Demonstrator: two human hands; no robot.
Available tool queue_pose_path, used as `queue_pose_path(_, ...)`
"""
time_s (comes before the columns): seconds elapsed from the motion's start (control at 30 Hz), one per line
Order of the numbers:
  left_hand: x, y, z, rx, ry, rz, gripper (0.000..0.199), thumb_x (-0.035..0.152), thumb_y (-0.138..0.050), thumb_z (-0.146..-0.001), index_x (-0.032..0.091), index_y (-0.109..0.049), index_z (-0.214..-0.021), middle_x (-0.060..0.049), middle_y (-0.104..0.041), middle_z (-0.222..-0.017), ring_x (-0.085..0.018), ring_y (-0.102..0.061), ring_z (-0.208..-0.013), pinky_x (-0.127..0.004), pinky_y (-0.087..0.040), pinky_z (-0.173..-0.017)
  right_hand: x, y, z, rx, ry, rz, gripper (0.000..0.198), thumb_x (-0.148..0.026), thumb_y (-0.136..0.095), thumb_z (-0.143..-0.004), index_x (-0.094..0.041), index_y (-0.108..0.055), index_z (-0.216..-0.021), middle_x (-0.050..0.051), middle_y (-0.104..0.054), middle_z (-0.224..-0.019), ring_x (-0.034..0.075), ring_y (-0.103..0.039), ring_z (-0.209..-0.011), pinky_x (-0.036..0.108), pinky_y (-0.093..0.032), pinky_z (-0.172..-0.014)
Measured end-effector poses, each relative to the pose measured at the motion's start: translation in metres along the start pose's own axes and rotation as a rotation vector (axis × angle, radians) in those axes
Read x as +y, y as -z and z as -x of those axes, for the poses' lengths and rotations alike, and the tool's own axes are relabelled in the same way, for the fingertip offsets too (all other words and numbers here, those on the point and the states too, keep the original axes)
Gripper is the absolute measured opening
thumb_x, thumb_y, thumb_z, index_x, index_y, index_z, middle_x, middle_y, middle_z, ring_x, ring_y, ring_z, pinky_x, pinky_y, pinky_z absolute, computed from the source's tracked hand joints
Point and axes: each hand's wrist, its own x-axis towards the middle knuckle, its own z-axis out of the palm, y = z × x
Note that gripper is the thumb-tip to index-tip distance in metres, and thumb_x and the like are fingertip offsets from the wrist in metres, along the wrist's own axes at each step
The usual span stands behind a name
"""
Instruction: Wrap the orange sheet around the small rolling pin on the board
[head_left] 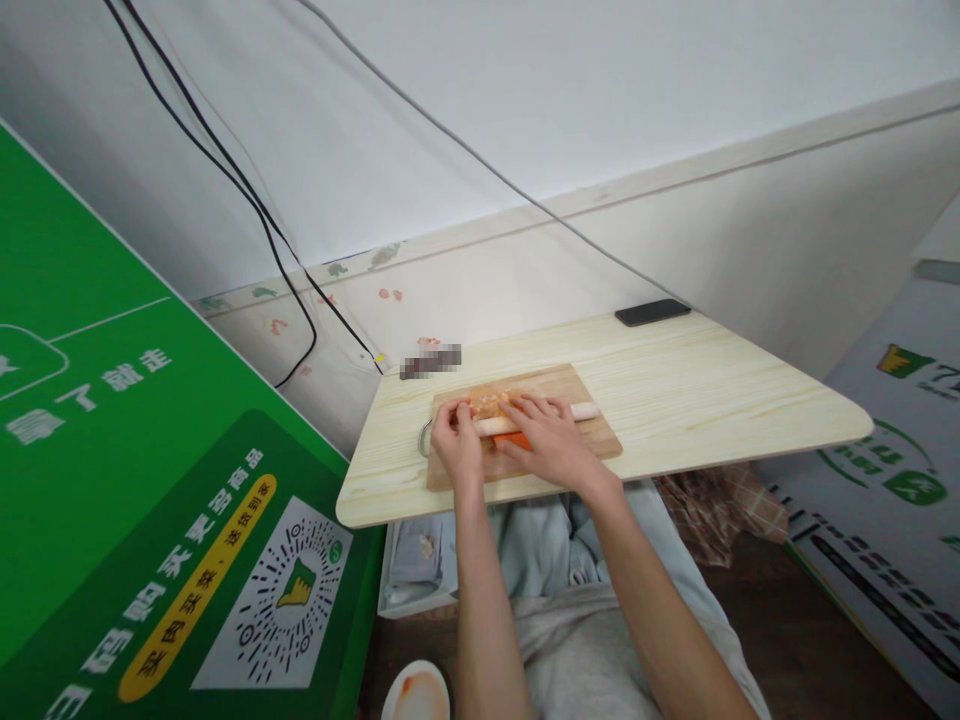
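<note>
A pale wooden rolling pin [586, 411] lies crosswise over a wooden cutting board [598, 437]. Around the pin's left end my left hand [459, 445] is closed, with thumb and fingers curled in. My right hand [551, 435] rests on the pin's middle and right part, its fingers stretched out and spread. A flat orange piece [514, 440] shows just in front of the pin, partly covered by my right hand. Behind the pin is a shiny, crinkled orange mass [491, 402], perhaps under clear film; its kind is unclear.
The board sits on a light wood-grain table [720, 400]. A black phone [652, 312] lies at the back edge, a blurred-out object [430, 361] at the back left. Below stand a white bin [417, 692] and a box [409, 565]. A green printed panel [135, 450] borders the left.
</note>
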Motion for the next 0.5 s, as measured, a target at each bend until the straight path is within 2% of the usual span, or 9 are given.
queue_pose_path(0.1, -0.0001, 0.0008, 0.0003, -0.002, -0.006, -0.013, 0.022, 0.038, -0.062, -0.095, 0.021, -0.077, -0.093, -0.004, -0.077, -0.089, -0.022, -0.072, -0.083, -0.036, -0.059, -0.088, 0.0049, 0.0056, 0.0037, -0.041, 0.031, -0.042, 0.056, -0.047, -0.057, -0.113, -0.020, -0.062, -0.162, 0.017, -0.066, -0.162, 0.033, -0.052, -0.157, 0.055, -0.026, -0.134)
queue_pose_path(0.2, 0.0008, 0.0005, 0.0009, 0.000, 0.003, -0.009, 0.021, 0.037, -0.063, -0.095, 0.021, -0.077, -0.093, -0.004, -0.077, -0.088, -0.021, -0.072, -0.083, -0.036, -0.059, -0.088, 0.0062, 0.0041, 0.0004, -0.026, 0.030, -0.042, 0.052, -0.044, -0.059, -0.112, -0.020, -0.065, -0.159, 0.017, -0.069, -0.158, 0.032, -0.054, -0.154, 0.054, -0.026, -0.134)
queue_pose_path(0.4, 0.0029, 0.0002, 0.0014, -0.003, 0.006, -0.002, 0.020, 0.036, -0.064, -0.094, 0.021, -0.076, -0.092, -0.004, -0.076, -0.086, -0.021, -0.072, -0.082, -0.035, -0.058, -0.086, 0.0009, -0.0030, -0.0044, 0.028, -0.026, 0.032, 0.060, -0.044, -0.060, -0.111, -0.015, -0.059, -0.164, 0.023, -0.049, -0.176, 0.034, -0.037, -0.169, 0.056, -0.026, -0.134)
queue_pose_path(0.5, 0.0025, 0.0010, 0.0007, -0.002, 0.010, 0.004, 0.021, 0.037, -0.063, -0.094, 0.021, -0.076, -0.092, -0.004, -0.077, -0.087, -0.021, -0.072, -0.082, -0.035, -0.058, -0.086, 0.0040, 0.0011, 0.0013, -0.026, 0.010, 0.006, 0.062, -0.049, -0.056, -0.113, -0.018, -0.057, -0.167, 0.021, -0.050, -0.176, 0.034, -0.038, -0.169, 0.057, -0.025, -0.135)
